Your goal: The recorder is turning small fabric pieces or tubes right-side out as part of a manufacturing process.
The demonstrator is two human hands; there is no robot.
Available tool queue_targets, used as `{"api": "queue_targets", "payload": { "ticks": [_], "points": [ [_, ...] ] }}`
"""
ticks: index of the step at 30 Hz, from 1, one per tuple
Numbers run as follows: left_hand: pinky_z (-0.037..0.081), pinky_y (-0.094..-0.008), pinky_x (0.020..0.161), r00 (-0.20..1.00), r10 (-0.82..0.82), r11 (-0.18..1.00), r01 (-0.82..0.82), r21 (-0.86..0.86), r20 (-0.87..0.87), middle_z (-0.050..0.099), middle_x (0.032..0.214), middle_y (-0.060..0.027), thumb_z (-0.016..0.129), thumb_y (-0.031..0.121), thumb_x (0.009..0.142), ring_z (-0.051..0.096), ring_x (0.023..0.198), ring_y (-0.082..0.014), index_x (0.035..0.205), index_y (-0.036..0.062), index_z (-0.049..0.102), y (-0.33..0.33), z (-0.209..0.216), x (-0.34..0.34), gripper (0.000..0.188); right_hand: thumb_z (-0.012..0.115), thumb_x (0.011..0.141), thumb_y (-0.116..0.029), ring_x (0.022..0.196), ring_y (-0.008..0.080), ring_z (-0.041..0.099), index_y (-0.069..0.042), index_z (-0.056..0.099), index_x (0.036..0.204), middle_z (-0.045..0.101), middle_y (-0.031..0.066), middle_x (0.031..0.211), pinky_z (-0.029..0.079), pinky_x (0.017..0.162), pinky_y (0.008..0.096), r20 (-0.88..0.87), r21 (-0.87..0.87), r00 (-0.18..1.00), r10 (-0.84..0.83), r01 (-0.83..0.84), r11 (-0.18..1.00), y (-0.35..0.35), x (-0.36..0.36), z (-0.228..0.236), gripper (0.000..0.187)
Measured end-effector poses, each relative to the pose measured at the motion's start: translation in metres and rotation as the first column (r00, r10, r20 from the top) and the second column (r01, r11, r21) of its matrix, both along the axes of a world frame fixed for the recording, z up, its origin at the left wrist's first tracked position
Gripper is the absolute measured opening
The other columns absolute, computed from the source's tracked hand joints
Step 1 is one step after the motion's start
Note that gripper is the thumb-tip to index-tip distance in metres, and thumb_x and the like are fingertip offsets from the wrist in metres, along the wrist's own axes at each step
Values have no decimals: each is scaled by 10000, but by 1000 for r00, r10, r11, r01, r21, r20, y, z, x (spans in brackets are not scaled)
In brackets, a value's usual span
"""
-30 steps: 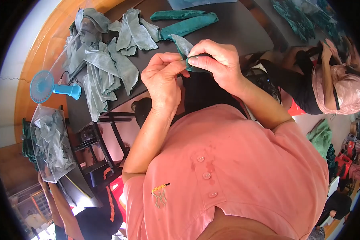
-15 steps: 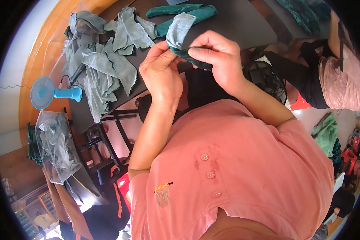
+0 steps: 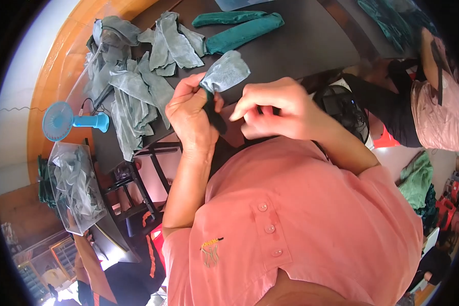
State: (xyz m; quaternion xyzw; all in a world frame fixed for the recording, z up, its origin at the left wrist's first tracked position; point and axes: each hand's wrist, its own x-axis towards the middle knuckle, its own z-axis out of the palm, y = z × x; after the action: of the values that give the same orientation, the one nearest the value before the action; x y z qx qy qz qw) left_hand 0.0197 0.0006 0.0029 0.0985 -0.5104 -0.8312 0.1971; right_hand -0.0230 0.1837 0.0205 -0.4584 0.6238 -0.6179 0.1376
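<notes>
A tube-like piece of fabric [image 3: 224, 71], pale grey-green at its wide upper end and dark green velvet toward its lower end, is gripped by my left hand [image 3: 194, 109]. Fingers and thumb close around its narrow middle, and the dark end hangs below them. To the right, apart from the fabric, is my right hand [image 3: 278, 107], slightly blurred. Its fingers are bent, index finger and thumb stand apart, and nothing shows between them. Two dark green velvet tubes [image 3: 247, 33] lie on the dark table [image 3: 311, 46] beyond my hands.
Grey-green fabric pieces [image 3: 132, 97] are heaped along the table's left side. A blue fan [image 3: 58, 121] stands past the left edge, above a clear bin [image 3: 79, 188] of pale fabric. A black fan [image 3: 341, 109] sits at right, near another person [image 3: 438, 102].
My right hand has let go of the fabric and moved down and right of it. My left hand has lowered slightly, and the fabric's dark end now hangs downward.
</notes>
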Motion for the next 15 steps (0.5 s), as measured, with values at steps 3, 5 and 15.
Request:
{"api": "queue_targets", "payload": {
  "ticks": [3, 5, 15],
  "points": [
    [371, -237, 472, 991, 46, 981, -22, -190, 125, 603, 794, -81, 509, -101, 854, 509, 553, -123, 912, -58, 619, -6, 0, 2, 132, 686, 834, -112, 644, 270, 615, 27, 667, 942, 629, 124, 763, 498, 583, 325, -158, -530, 767, 622, -597, 602, -1, 7, 37, 177],
    [362, -222, 483, 995, 42, 992, -32, -119, 87, 604, 812, -48, 528, -126, 829, 500, 583, -93, 874, -34, 627, -11, -14, 7, 143, 664, 852, -94, 645, 270, 615, 27, 644, 918, 627, 119, 759, 499, 581, 333, -237, -389, 644, 727, -749, 536, -5, 1, 65, 139],
    [372, -203, 661, 992, 68, 919, -105, -380, -108, 567, 841, -6, 579, -165, 751, 455, 733, -67, 828, -7, 598, 14, -2, 6, 176, 700, 793, -4, 596, 252, 600, -28, 590, 858, 584, 95, 721, 453, 521, 332, -180, -288, 869, -461, 402, 869, -44, -13, -30, 130]
  ]
}}
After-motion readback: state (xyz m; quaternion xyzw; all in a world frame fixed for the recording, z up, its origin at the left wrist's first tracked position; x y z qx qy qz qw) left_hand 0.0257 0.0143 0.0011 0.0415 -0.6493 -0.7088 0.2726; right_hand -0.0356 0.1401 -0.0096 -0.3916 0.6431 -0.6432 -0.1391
